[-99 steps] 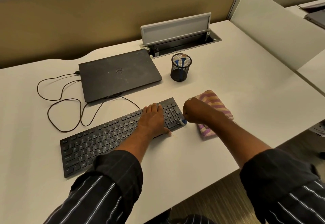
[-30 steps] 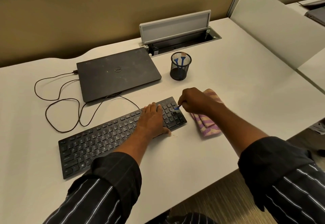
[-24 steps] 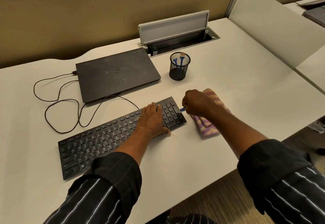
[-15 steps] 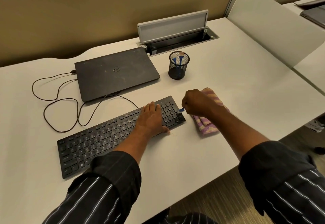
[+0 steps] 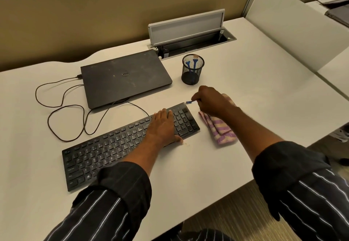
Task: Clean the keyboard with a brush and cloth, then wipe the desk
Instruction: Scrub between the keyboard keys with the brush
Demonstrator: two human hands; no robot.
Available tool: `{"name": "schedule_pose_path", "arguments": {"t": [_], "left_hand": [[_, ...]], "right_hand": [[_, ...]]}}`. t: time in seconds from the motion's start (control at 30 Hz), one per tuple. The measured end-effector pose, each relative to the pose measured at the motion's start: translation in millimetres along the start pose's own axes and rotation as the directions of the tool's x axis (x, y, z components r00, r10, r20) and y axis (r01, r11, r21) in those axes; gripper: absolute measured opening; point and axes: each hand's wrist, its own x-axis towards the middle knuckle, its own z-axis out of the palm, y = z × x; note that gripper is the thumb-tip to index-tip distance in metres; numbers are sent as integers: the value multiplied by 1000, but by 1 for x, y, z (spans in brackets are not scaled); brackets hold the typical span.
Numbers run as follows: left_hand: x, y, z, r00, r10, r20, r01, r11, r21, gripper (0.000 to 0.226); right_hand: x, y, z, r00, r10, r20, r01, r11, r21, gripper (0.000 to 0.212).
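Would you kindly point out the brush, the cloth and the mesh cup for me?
brush (image 5: pixel 189 102), head view, on its blue tip.
cloth (image 5: pixel 221 135), head view, on the striped folds at its near end.
mesh cup (image 5: pixel 191 75), head view, on its black side wall.

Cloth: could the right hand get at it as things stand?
Probably yes. The cloth lies on the desk beside the keyboard, just under the right hand and wrist, with nothing on it. Only the brush pinched in that hand would hinder a grip.
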Motion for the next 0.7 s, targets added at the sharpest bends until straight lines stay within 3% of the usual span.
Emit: {"name": "schedule_pose_path", "arguments": {"t": [0.17,0.3,0.47,0.7], "left_hand": [[-1,0,0,1000,-7,5,7,1000,-7,121],[0,-2,1,1000,-3,-6,3,1000,-3,123],[1,-2,2,1000,5,-7,-5,1000,11,125],[-1,-2,0,1000,0,8,0,1000,5,124]], "right_hand": [[16,-6,9,985,-52,167,69,992,-101,44],[12,-6,-1,962,-64,264,105,984,-144,41],[-20,-1,-2,958,-54,281,103,981,-163,32],[-62,-4,16,974,68,215,-52,995,-82,28]]}}
